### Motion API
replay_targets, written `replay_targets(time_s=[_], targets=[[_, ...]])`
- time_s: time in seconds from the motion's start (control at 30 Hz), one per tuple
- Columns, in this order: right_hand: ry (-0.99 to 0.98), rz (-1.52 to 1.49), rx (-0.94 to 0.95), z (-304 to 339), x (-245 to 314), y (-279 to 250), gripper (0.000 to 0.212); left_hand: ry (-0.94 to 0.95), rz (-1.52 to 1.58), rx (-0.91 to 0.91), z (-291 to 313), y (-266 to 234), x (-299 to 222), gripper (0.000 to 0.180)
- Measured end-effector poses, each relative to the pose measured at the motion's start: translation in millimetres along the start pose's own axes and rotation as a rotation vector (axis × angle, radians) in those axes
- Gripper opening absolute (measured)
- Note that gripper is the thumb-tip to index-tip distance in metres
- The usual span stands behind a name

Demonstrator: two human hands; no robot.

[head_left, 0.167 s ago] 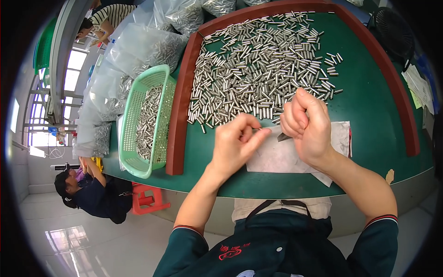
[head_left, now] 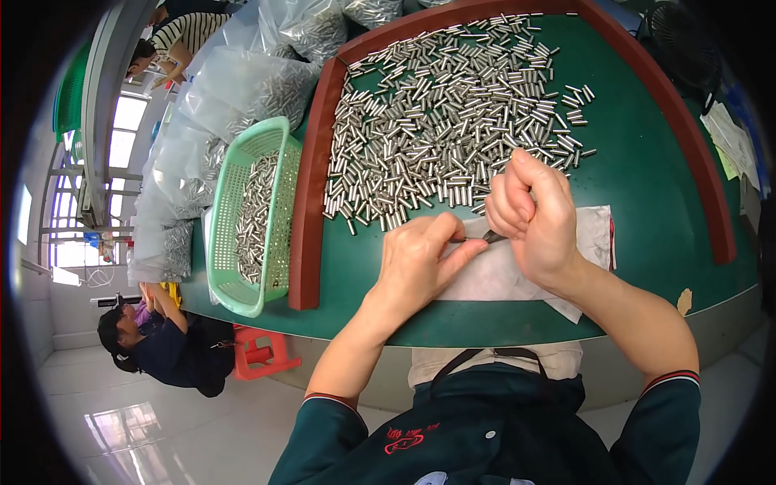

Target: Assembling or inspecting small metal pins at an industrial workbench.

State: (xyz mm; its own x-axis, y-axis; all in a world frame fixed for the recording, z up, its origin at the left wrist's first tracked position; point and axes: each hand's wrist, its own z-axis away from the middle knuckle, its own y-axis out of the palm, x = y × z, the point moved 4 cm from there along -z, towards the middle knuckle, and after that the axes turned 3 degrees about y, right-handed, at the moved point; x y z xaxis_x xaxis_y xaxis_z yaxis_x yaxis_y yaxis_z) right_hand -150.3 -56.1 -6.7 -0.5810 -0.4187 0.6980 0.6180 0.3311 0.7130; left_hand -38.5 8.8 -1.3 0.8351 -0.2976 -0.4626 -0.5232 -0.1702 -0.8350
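Over a white cloth (head_left: 517, 279) on the green table, my two hands are close together. My right hand (head_left: 537, 218) is closed in a fist around a dark, narrow, pointed tool (head_left: 492, 237), whose tip sticks out toward my left hand. Thumb and forefinger of my left hand (head_left: 420, 257) are pinched together right beside that tip; what they hold is too small and covered to make out. Just beyond both hands spreads a wide heap of short, shiny metal pins (head_left: 444, 121), lying loose in all directions.
A dark red wooden frame (head_left: 314, 202) borders the heap. Left of it stands a light green perforated basket (head_left: 279, 210) with more pins. Clear bags (head_left: 242, 85) of pins line the table's far left. A black fan (head_left: 683, 48) is at back right. Another person (head_left: 166, 339) sits at left.
My left hand has moved right and its fingertips now meet the tool's tip. My right hand has stayed nearly in place.
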Motion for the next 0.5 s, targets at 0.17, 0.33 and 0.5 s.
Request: replay_targets(time_s=[0.17,0.33,0.5], targets=[[-0.02,0.004,0.019,2.3,-0.6,1.0,0.042,-0.126,0.045,0.101,1.4,-4.5,1.5,0.017],[-0.072,0.019,0.014,4.7,1.5,1.4,0.041,-0.095,0.108,0.066,0.9,-1.5,0.7,0.009],[-0.07,0.014,0.051,3.5,-0.4,2.3,0.042,-0.079,0.116,0.06,1.5,-0.5,0.4,0.007]])
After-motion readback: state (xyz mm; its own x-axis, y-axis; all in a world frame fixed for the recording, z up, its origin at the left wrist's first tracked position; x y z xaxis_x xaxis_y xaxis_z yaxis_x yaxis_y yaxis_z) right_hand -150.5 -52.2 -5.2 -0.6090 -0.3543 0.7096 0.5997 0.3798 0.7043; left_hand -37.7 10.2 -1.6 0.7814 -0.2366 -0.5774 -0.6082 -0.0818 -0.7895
